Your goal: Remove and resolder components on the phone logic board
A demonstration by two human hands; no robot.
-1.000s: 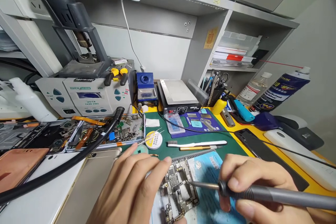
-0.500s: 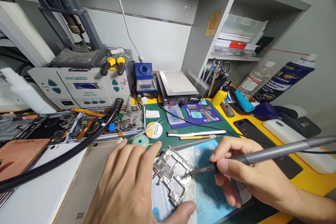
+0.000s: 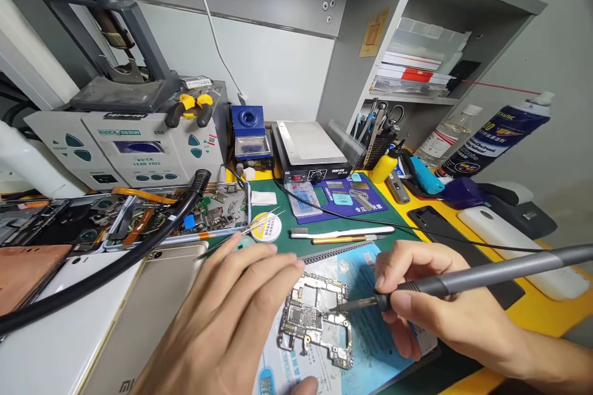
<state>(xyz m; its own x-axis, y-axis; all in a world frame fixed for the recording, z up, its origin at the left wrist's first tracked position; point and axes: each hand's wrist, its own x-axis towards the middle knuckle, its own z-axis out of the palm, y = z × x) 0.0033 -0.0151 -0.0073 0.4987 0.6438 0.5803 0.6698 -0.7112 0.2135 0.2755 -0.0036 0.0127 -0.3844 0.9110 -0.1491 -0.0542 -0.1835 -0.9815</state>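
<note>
In my right hand (image 3: 426, 302) is a soldering iron (image 3: 482, 274), gripped like a pen. Its tip meets, or hovers just over, the middle of a phone circuit board (image 3: 308, 316); I cannot tell whether they touch. Beneath the board lies a blue and white booklet (image 3: 364, 327). My left hand (image 3: 227, 315) is open to the left of the board, fingers stretched out and thumb low near the booklet, holding nothing. Past its fingertips are tweezers (image 3: 252, 226) across a round tin (image 3: 266, 228). A gold phone back cover (image 3: 152, 302) lies partly under this hand.
Behind the booklet lie a white toothbrush (image 3: 343, 232) and a thin gold-handled tool (image 3: 347, 239). A heating plate (image 3: 310, 147), iron stand (image 3: 250, 136) and hot-air station (image 3: 134, 151) line the back. A black hose (image 3: 139, 265) crosses the left; bottles and phones occupy the right.
The circuit board has turned and sits slightly more to the right in view. My left fingers have spread across its upper left edge, and the thumb has drawn down. The iron stays at the board.
</note>
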